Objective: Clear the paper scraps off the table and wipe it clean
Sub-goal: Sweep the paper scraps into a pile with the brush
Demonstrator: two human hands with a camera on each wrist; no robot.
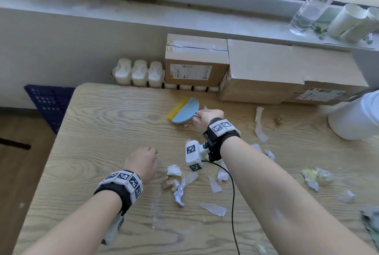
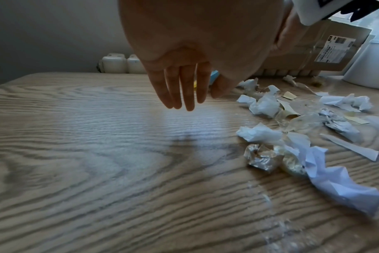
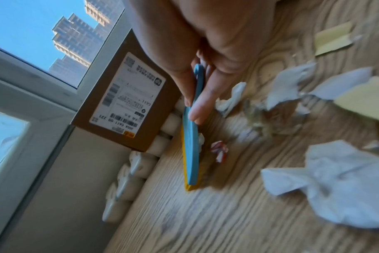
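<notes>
Torn and crumpled paper scraps (image 1: 180,185) lie across the middle and right of the wooden table (image 1: 102,127). My right hand (image 1: 203,116) grips a small blue brush (image 1: 184,111) with yellow bristles near the table's far edge. In the right wrist view, thumb and fingers (image 3: 200,102) pinch the brush (image 3: 191,145), whose bristles touch the wood beside a red-and-white scrap (image 3: 220,150). My left hand (image 1: 146,157) hovers just above the table, left of the scraps, holding nothing. Its fingers (image 2: 189,95) hang straight, with the scraps (image 2: 264,106) to their right.
Two cardboard boxes (image 1: 196,63) stand on a white radiator (image 1: 139,73) behind the table. A white container (image 1: 356,119) sits at the right edge. A water bottle (image 1: 313,6) and paper cups (image 1: 348,20) stand on the windowsill. A black cable (image 1: 232,203) trails from my right wrist.
</notes>
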